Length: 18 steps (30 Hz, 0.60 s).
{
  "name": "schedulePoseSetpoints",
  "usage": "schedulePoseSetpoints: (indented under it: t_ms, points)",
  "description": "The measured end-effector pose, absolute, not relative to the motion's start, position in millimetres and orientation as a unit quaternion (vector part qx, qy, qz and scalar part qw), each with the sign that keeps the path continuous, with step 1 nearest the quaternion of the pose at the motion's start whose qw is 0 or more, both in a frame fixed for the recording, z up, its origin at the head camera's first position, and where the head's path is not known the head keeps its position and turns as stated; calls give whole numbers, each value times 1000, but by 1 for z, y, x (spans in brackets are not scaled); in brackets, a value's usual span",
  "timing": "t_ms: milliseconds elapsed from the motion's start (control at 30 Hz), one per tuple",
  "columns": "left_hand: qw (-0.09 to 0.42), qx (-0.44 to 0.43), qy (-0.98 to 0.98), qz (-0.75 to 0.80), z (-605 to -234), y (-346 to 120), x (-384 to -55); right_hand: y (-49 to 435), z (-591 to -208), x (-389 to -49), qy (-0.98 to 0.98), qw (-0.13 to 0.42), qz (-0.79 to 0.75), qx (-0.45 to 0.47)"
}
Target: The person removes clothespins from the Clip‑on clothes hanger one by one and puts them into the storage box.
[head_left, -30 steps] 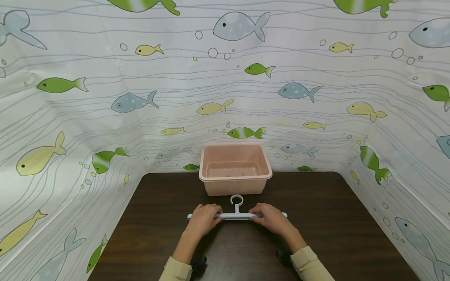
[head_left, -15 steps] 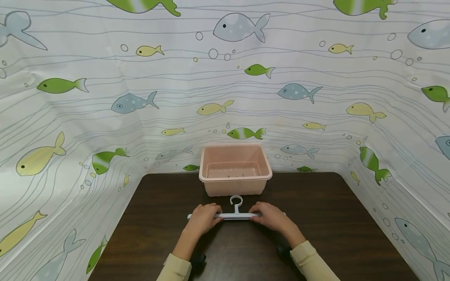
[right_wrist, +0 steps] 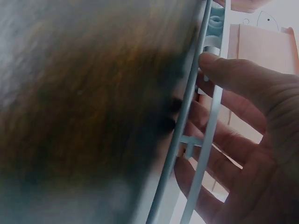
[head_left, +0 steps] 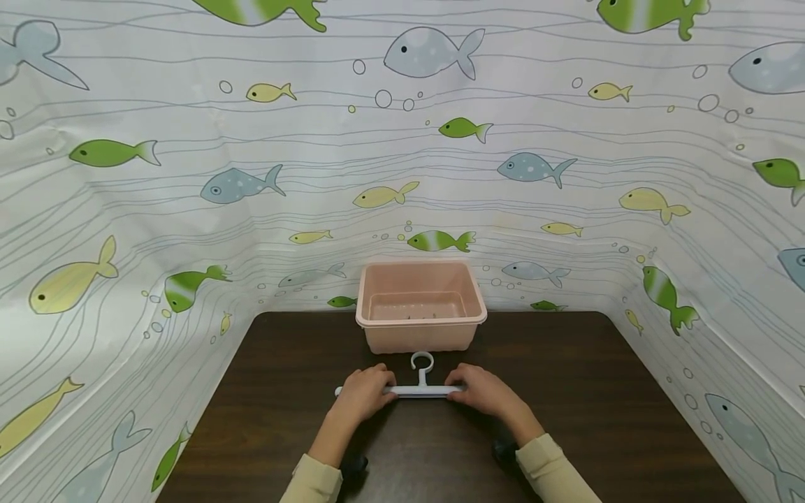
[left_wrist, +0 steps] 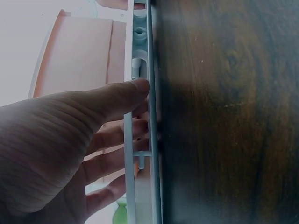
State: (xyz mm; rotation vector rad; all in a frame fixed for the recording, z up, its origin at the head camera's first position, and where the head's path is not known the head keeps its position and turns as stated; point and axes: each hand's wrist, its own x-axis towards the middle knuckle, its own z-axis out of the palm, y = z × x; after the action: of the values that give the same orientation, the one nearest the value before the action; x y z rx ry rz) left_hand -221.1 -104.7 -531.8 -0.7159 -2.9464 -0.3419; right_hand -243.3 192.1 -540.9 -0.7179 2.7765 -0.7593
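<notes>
A white plastic hanger [head_left: 420, 392] with a ring-shaped hook lies crosswise low over the dark table, hook toward the bin. My left hand [head_left: 363, 392] grips its bar left of the hook, thumb on the near side and fingers behind. To the right of the hook, my right hand [head_left: 486, 391] holds the bar the same way. Up close in the left wrist view, the hanger [left_wrist: 156, 186] shows two parallel rails joined by small crosspieces. The right wrist view shows my thumb on the hanger [right_wrist: 211, 126], with fingers behind the rails. My right hand hides the bar's right end.
A pink rectangular bin [head_left: 420, 337] stands at the table's back edge, just beyond the hook. A few small marks or bits at its bottom are too small to identify. The brown wooden table [head_left: 283, 426] is enclosed by a fish-patterned white curtain [head_left: 314, 154].
Both hands keep their hold. The hanger has shifted very slightly left, and its right end, visible past my right hand earlier, is now hidden. The head view has tilted up slightly.
</notes>
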Motion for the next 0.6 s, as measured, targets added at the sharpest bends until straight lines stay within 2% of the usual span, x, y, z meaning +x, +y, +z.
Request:
schedulePoseSetpoints:
  t_ms: [600]
  points:
    - [34, -238, -964, -117, -533, -104, -221, 191, -538, -246, 932, 80, -242, -259]
